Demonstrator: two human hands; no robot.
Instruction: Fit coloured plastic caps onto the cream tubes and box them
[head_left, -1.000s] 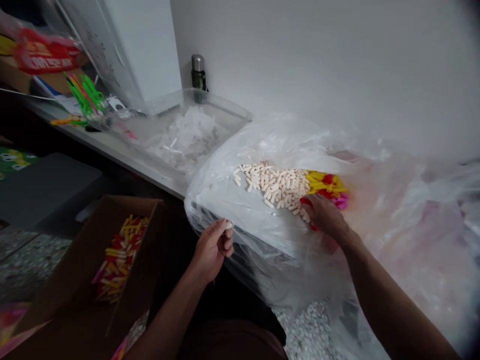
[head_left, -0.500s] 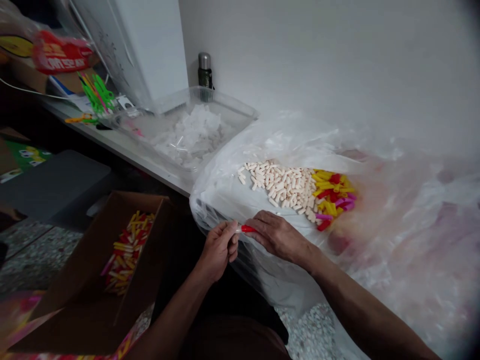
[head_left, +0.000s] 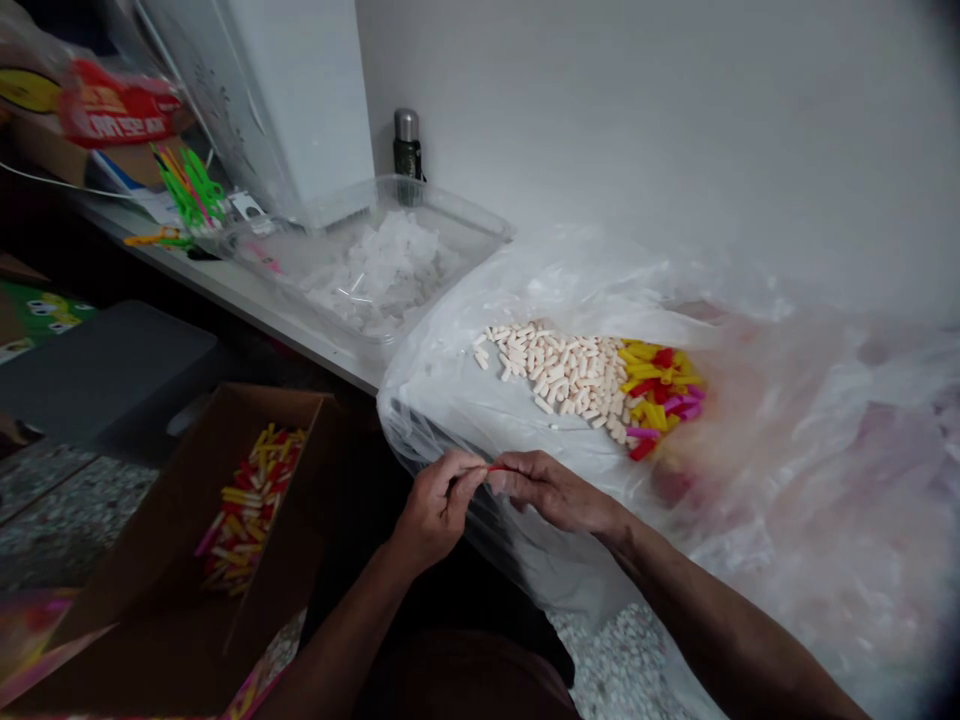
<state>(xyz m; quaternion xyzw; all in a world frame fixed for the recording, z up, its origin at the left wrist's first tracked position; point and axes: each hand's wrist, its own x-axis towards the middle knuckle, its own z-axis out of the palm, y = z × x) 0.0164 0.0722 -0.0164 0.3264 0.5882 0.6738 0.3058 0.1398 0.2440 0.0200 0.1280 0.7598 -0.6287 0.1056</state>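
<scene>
A small red plastic tube (head_left: 495,468) spans the gap between my two hands at the table's front edge. Mostly covered by fingers, it shows only as a thin red strip. My left hand (head_left: 436,508) is closed in a pinch at its left end. At the other end, the fingers of my right hand (head_left: 553,490) are closed on the tube as well. Just beyond the hands, a pile of short cream-coloured sticks (head_left: 566,370) lies on white plastic sheeting (head_left: 450,400). Touching that pile on its right are yellow, red and purple tubes (head_left: 664,385).
Lower left stands a cardboard box (head_left: 142,610) with a heap of coloured tubes (head_left: 251,505). A clear tray (head_left: 480,225) of white scraps sits behind the sheeting, near a flask (head_left: 407,145). Green scissors (head_left: 199,185) are farther left, above a grey stool (head_left: 105,370).
My left fingers have shifted up over the tube's whitish left end, hiding it. My right hand has turned and lowered slightly, and less of the red shows.
</scene>
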